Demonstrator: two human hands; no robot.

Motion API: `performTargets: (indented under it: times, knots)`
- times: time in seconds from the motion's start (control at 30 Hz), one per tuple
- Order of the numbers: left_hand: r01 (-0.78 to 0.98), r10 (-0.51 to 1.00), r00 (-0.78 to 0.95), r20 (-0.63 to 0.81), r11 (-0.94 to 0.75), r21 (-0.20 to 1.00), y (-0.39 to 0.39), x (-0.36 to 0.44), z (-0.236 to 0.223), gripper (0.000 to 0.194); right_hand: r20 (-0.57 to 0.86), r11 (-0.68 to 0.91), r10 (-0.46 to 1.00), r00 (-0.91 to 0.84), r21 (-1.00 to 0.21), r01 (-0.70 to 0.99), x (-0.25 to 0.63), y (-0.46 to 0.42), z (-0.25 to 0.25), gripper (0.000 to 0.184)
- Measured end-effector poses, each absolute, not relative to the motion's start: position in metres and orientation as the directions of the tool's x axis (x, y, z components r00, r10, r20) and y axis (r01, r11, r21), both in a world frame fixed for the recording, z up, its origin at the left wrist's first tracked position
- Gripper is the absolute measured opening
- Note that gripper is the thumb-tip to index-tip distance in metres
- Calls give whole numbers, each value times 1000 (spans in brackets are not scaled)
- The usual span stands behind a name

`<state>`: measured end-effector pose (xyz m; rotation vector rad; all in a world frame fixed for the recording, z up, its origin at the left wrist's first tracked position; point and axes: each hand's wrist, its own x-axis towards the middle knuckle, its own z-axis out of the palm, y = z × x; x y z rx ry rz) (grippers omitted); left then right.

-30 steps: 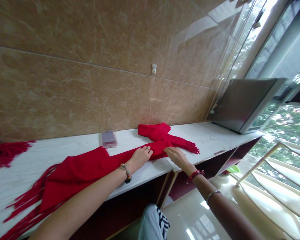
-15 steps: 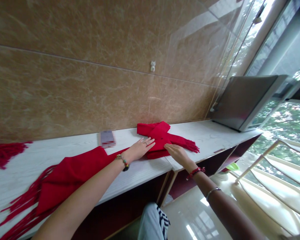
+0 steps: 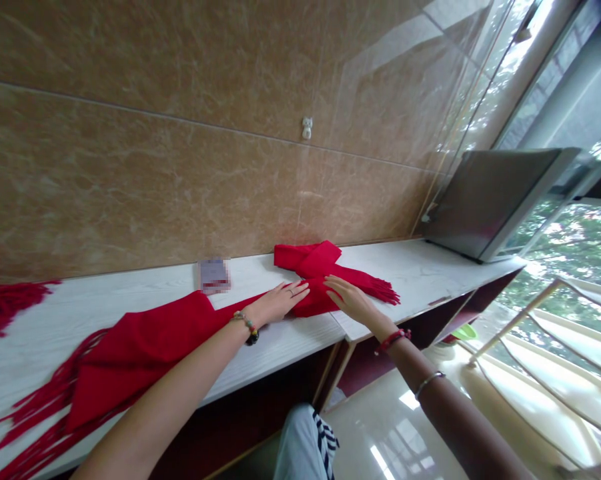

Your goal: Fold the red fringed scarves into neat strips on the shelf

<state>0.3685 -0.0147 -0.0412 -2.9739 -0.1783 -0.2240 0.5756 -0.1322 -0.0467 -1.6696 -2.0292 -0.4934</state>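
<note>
A red fringed scarf (image 3: pixel 150 347) lies along the white counter, wide at the left and folded across itself near the middle. My left hand (image 3: pixel 277 302) rests flat on the folded part, fingers stretched out and a ring showing. On the right side of the same fold lies my right hand (image 3: pixel 350 300), palm down with its fingers extended. Between the two hands a strip of red cloth shows. Beyond them the crossed section (image 3: pixel 320 259) sits near the wall, its fringed end pointing right. What is under my palms is hidden.
The white counter (image 3: pixel 380 257) runs along a brown marbled wall (image 3: pixel 180 180). A blurred small packet (image 3: pixel 213 276) lies behind the scarf. Another red fringed piece (image 3: pixel 10 303) is at the far left. A grey box-shaped appliance (image 3: pixel 495 200) stands at the right end, near a metal rack (image 3: pixel 545 347).
My right hand has moved slightly up and left over the fold, its fingers a little more spread. My left hand stays almost in place on the scarf.
</note>
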Motion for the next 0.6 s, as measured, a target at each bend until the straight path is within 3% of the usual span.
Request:
performTargets:
  times: [0.13, 0.23, 0.4, 0.5, 0.6]
  knots:
    - [140, 128, 987, 96, -981, -132, -13, 365, -41, 76, 534, 190, 833, -145, -29, 981, 578, -116, -66, 38]
    - [143, 142, 990, 21, -988, -52, -13, 362, -42, 79, 484, 188, 862, -151, -28, 982, 583, -111, -82, 41]
    - [190, 188, 982, -36, -976, 110, -12, 367, -40, 68, 444, 167, 883, -151, 5, 986, 589, -106, -80, 39]
    - [213, 220, 975, 22, -963, 168, -12, 376, -43, 49, 430, 109, 896, -110, 26, 994, 587, -96, -69, 38]
    - [220, 242, 962, 126, -961, 170, -16, 384, -52, 46, 419, 81, 903, -98, 59, 995, 582, -87, -66, 39]
